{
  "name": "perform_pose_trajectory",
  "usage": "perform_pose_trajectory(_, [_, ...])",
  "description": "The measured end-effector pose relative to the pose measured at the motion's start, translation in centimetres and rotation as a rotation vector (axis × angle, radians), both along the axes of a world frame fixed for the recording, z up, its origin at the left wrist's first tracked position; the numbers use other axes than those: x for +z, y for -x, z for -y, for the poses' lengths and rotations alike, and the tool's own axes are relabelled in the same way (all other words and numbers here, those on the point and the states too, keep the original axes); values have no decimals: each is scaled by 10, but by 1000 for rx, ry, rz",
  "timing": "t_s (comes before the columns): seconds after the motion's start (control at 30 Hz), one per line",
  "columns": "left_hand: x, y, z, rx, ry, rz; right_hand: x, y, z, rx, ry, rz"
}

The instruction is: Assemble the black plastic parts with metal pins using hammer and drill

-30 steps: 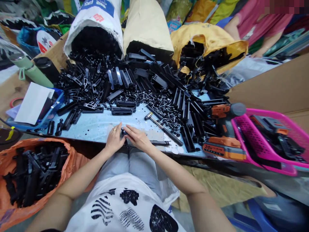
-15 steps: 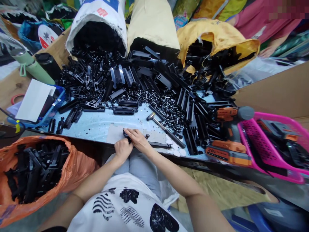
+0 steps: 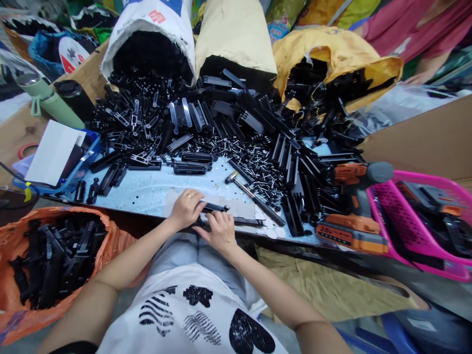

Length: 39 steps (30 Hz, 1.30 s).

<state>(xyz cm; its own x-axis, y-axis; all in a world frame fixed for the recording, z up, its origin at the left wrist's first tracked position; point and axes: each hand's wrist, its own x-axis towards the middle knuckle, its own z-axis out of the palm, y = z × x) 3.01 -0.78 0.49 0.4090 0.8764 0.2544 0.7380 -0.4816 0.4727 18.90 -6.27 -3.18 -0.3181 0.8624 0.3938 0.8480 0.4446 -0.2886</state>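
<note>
Clamping, left grip (image 3: 187, 209): closed on the left end of a black bar (image 3: 217, 207), held at the near edge of the tabletop (image 3: 147, 191).
Right grip (image 3: 220, 228): fingertips are laid along the bar's near side, thumb spread away; whether anything is clamped cannot be told.
Near edge: crossed by both grips; a dark strip (image 3: 249, 222) is laid along it, just right of the right grip.
Open room: a bare blue stretch is offered leftward, bounded by short black parts (image 3: 110, 179).
Hammer (image 3: 254, 196): slanted beyond the strip, so space is narrowed on the right.
Far side: walled off by a black heap (image 3: 140, 123) and scattered pins (image 3: 254, 167).
Right end: closed in by a drill (image 3: 350, 211) and a pink basket (image 3: 381, 221).
Below left: an orange sack (image 3: 123, 250) is set near the edge.
</note>
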Motion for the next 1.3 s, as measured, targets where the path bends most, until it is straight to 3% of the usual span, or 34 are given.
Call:
perform_pose_trajectory(0.07, [-2,-9,-14,-206,14,26,-6,3,6,-1,9,55])
perform_pose_trajectory(0.13, [-4,-19,-22,-304,110,-37,-11,3,4,51,-12,84])
perform_pose_trajectory(0.23, [-6,-24,-26,-331,184,-102,-12,-3,-6,78,-65,134])
perform_pose_trajectory(0.47, [-11,-14,-24,-412,101,-115,-6,-21,-14,171,-103,164])
perform_pose_trajectory(0.63, [-11,-18,-7,-373,-13,-226,6,-73,-27,233,-155,55])
perform_pose_trajectory(0.73, [-11,-32,-3,-293,1,-268,1,-98,-44,317,-111,38])
perform_pose_trajectory(0.8, [-13,-44,-4,-265,58,-288,-8,-104,-51,379,-87,11])
perform_pose_trajectory(0.93, [-19,-57,-9,-240,107,-319,-22,-106,-53,373,-73,-51])
perform_pose_trajectory(1.13, [-23,-52,-9,-270,64,-322,-19,-117,-66,594,-8,-66])
perform_pose_trajectory(1.3, [-26,-54,-9,-253,74,-295,-19,-121,-73,628,30,-35])
